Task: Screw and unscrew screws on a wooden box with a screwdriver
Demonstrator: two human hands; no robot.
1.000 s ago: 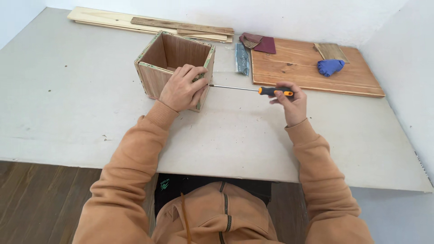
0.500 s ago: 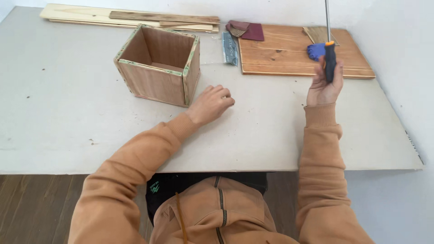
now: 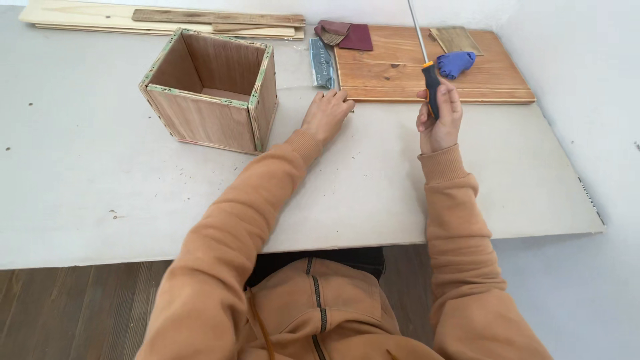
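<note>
**Screwdriver upright in right hand**

Right hand (image 3: 439, 119) fisted round black-and-orange handle of screwdriver (image 3: 430, 83), above counter (image 3: 100, 180). Long axis near vertical; shaft pointing up and away, tip out of frame. Left hand (image 3: 326, 113) flat on counter, fingers loosely spread, holding nothing. Farther left, open wooden box (image 3: 212, 93). Beyond, wooden board (image 3: 393, 70) carrying blue cloth (image 3: 456, 64).

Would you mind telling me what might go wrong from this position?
The right hand holds the screwdriver upright with its long shaft pointing up, so the tip could jab something overhead or the face if it swings. The left hand rests by the wooden board edge, off the wooden box, which stands unsteadied.
</note>
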